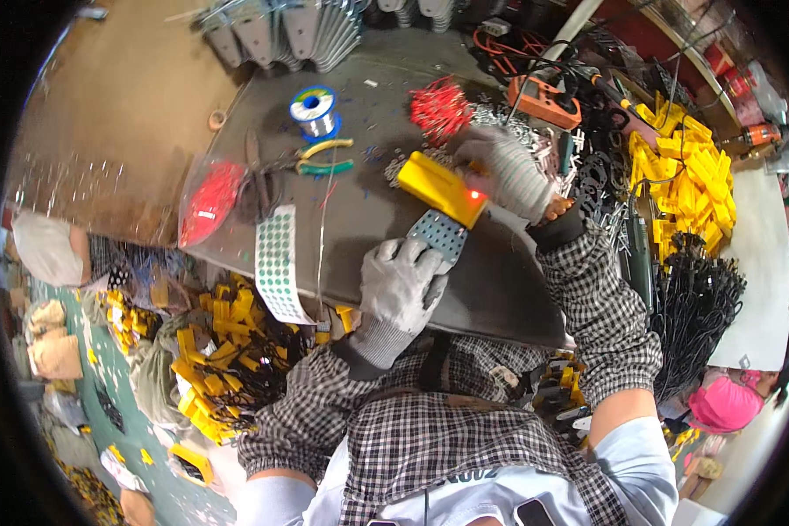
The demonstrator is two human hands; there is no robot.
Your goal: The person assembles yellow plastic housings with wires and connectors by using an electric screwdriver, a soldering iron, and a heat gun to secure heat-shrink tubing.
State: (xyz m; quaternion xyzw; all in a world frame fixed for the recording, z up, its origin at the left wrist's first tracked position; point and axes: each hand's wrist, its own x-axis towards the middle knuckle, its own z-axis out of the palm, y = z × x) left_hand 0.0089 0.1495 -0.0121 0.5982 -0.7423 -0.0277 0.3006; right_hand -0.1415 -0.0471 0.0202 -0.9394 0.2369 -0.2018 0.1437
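My left hand (pixel 399 285), in a grey-white knitted glove, is closed on the near end of a grey perforated metal plate (pixel 440 235). A yellow plastic housing (pixel 434 184) joins the plate's far end, tilted above the dark worktop. On the housing's right side a small red light (pixel 474 195) glows. My gloved right hand (pixel 507 171) is beside the housing, close to the small metal parts. Its fingers are blurred and partly hidden, so its grip cannot be made out.
A solder wire spool (pixel 313 112), pliers (pixel 324 158), a sticker sheet (pixel 278 263), a bag of red parts (pixel 212 203) and a red bundle (pixel 439 109) lie on the worktop (pixel 368 88). Yellow housings (pixel 688 167) and black cables (pixel 697 302) are piled at right; metal brackets (pixel 280 33) stand behind.
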